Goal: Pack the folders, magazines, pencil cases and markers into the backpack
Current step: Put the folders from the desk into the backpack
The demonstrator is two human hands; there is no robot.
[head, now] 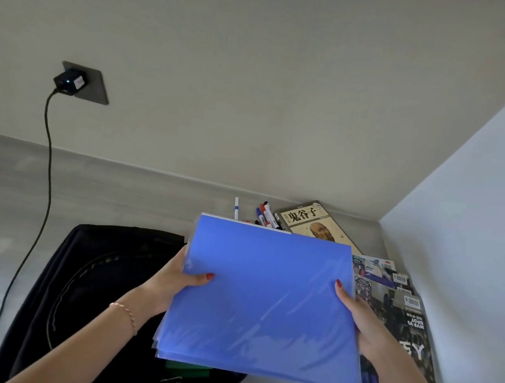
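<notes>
My left hand (173, 276): grips the left edge of the blue folders (263, 302), thumb curled over the top face, fingers hidden underneath.
My right hand (365, 320): grips the right edge of the same stack, thumb on top, the rest under it.
Blue folders: a stack of several thin sheets, held between both my hands in the centre of the frame, tilted, above the backpack and the magazines.
Backpack (90, 284): black, lying flat on the grey table (107, 194) in the lower left of the frame, partly hidden by the folders.
Magazines (403, 299): overlapping at the right edge of the frame, beside my right hand, partly under the folders.
Book (312, 224): lies just above the folders' top right corner.
Markers (266, 215): a small cluster behind the folders' top edge, left of the book.
Charger (68, 81): plugged into the wall socket in the upper left, its cable (43, 179) running down past the backpack.
</notes>
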